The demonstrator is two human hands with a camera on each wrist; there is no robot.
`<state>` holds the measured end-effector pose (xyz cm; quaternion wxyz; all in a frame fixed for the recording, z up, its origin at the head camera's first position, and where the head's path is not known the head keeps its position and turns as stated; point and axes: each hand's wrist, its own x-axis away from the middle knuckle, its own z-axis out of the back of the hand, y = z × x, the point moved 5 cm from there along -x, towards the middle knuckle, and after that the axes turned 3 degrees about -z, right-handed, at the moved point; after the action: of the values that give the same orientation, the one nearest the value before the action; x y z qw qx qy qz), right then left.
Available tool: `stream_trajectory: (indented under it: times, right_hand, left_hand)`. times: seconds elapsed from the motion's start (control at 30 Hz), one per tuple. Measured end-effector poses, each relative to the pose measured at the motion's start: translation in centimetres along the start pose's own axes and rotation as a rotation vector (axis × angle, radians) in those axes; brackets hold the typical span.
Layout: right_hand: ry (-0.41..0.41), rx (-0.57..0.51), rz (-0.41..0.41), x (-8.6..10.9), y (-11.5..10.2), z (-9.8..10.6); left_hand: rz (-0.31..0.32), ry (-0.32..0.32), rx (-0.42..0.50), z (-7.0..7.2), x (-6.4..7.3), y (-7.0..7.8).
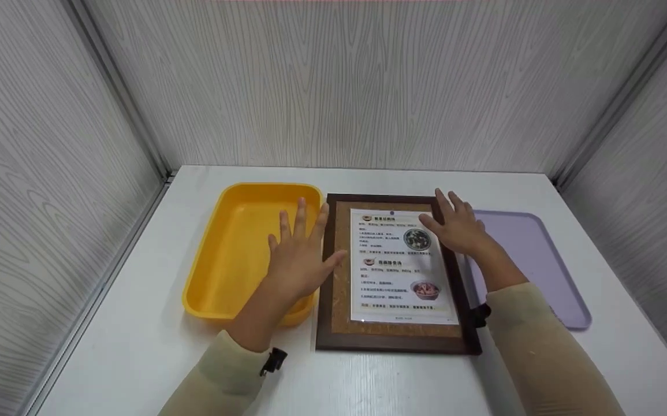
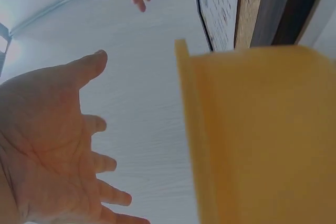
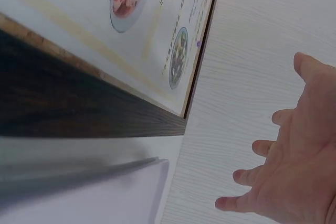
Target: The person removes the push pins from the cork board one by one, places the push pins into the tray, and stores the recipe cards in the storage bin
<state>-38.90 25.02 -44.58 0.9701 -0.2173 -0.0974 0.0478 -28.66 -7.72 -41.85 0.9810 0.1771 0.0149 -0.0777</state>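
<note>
The left hand (image 1: 297, 263) hovers over the yellow tray (image 1: 232, 254), the right hand (image 1: 461, 230) over the framed board (image 1: 391, 344), all fingers (image 1: 300, 218) spread.

Head: yellow tray (image 1: 235, 248) part hid. by L hand (image 1: 298, 263) | sheet (image 1: 394, 263) sm. txt illeg. | sleeves (image 1: 218, 370) cut @ btm

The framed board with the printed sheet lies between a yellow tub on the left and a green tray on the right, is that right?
Not quite: the tray on the right is light purple, not green, as the head view shows. The framed board with the printed sheet does lie between it and the yellow tub on the left.
</note>
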Motion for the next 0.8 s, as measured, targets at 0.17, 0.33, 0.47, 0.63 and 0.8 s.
stream_trajectory:
  times: [0.17,0.33,0.47,0.63,0.8]
  right_hand:
    - [-0.011,-0.176,0.057,-1.1,0.3,-0.9]
    - [-0.033,-0.314,0.086,-2.4,0.7,-2.1]
    - [-0.046,-0.414,0.063,-3.6,0.8,-3.1]
    - [-0.046,-0.495,0.067,-4.8,-0.2,-3.8]
    - [-0.054,-0.613,0.063,-6.1,-0.6,-4.6]
  left_hand:
    - [-0.036,0.049,0.162,-1.1,1.2,1.5]
    - [-0.111,0.038,0.273,-2.1,2.2,2.5]
    - [-0.146,0.004,0.382,-3.2,2.9,3.3]
    - [-0.136,-0.050,0.575,-4.6,3.3,3.8]
    - [-0.070,-0.139,0.766,-6.4,3.1,3.8]
